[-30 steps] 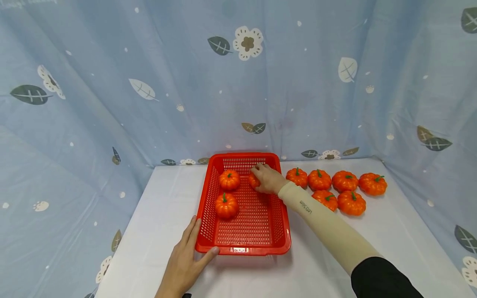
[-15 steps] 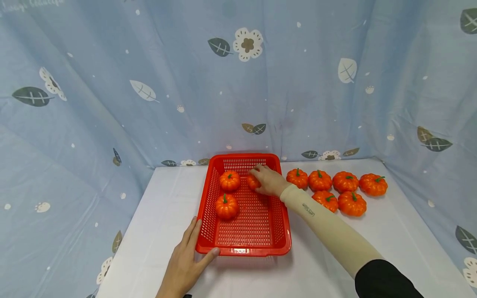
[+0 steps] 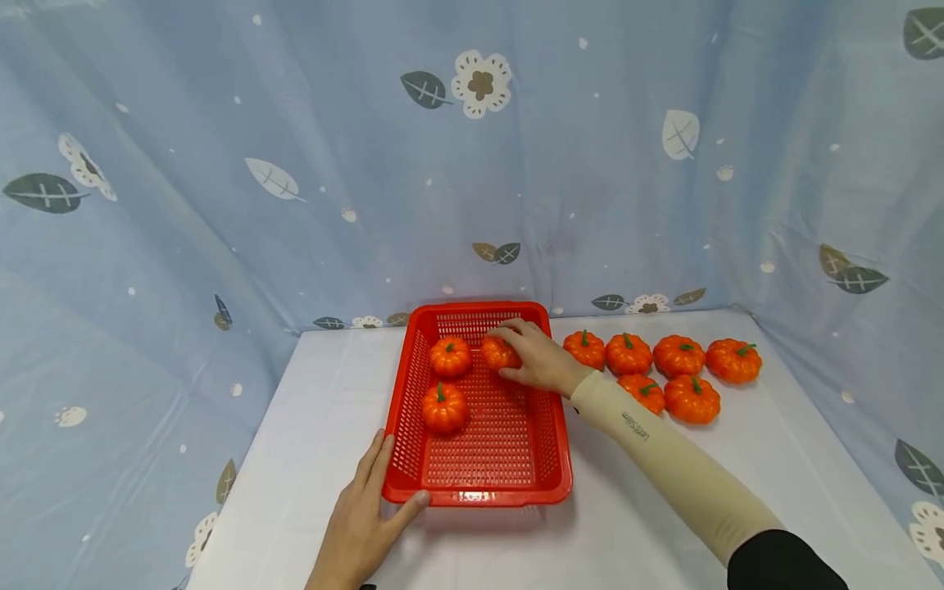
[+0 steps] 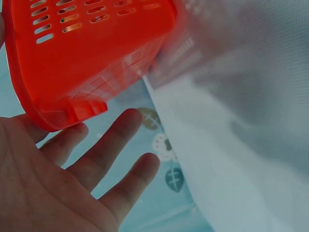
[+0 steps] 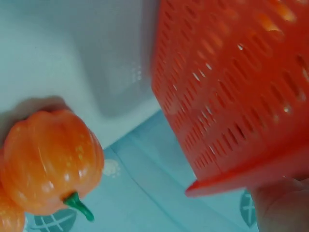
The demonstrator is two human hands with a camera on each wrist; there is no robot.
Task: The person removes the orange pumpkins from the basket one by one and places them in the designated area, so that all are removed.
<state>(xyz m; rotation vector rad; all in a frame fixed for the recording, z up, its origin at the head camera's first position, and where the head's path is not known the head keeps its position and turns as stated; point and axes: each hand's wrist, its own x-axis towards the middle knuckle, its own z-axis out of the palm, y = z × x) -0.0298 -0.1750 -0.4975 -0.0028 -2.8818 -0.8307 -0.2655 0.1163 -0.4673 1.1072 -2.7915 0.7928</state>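
Observation:
A red perforated plastic basket [image 3: 479, 497] stands on the white table. My left hand [image 3: 357, 512] rests at its near left corner, thumb on the front rim and fingers along the left side. Spread, nearly straight fingers [image 4: 104, 150] show under the rim in the left wrist view. Inside the basket, my right hand [image 3: 542, 358] holds a small orange pumpkin [image 3: 499, 352] at the back right, fingers over its top and thumb at its near side. Two more pumpkins sit to the left, one at the back [image 3: 451, 357] and one nearer [image 3: 445, 409].
Right of the basket, several pumpkins with green stems lie in two rows, among them a front one [image 3: 692, 400] and a far right one [image 3: 733, 361]. My right forearm [image 3: 664, 451] passes over the table beside them. A blue patterned curtain [image 3: 472, 180] hangs behind.
My right wrist has drawn back to the right and its fingers have stretched out, so more of the held pumpkin shows. My left hand stays at the basket corner. The head view has shifted slightly.

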